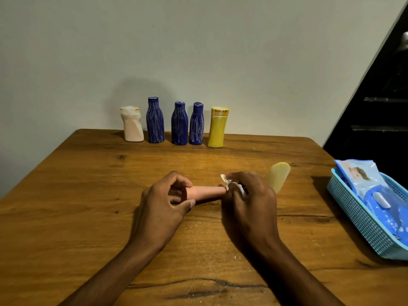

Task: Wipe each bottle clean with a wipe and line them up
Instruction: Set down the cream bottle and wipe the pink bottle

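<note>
A small pink bottle (206, 192) lies sideways just above the wooden table (88, 195), held at its wide end by my left hand (164, 202). My right hand (249, 199) grips a crumpled white wipe (231, 184) pressed against the bottle's narrow end. Along the far edge stands a row: a white bottle (132, 124), three blue bottles (155, 121) (179, 124) (196, 124) and a yellow bottle (217, 128). A pale yellow bottle (278, 176) lies tilted behind my right hand, partly hidden.
A light blue mesh basket (362, 221) sits at the table's right edge and holds a blue pack of wipes (375, 191). A plain wall rises behind the row. A dark staircase fills the far right.
</note>
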